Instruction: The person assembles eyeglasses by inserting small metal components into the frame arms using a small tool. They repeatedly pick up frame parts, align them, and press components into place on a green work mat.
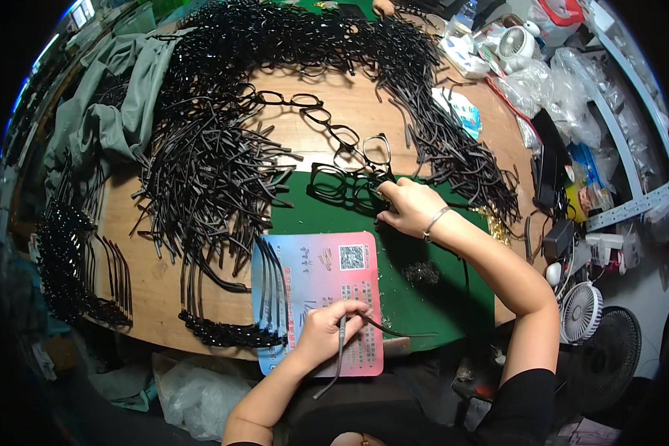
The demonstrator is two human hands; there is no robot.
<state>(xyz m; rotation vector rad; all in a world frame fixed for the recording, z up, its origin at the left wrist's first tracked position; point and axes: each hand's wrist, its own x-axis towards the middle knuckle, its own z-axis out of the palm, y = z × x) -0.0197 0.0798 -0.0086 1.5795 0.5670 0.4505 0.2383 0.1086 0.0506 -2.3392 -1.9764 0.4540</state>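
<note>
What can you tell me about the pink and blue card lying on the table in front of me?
The pink and blue card is a flat, glossy rectangular sheet, blue at its left edge fading to pink, with a square code and dark print on it. It lies on the wooden table, overlapping the green mat and reaching past the near edge. Black eyeglass temple arms lie across its left side. The left hand, holding a thin dark temple arm, rests over its lower part.

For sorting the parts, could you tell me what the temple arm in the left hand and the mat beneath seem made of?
Temple arm: likely plastic, dull grey-black and slightly curved. Mat: green with a flat, matte surface, perhaps felt or rubber; unclear.
</note>
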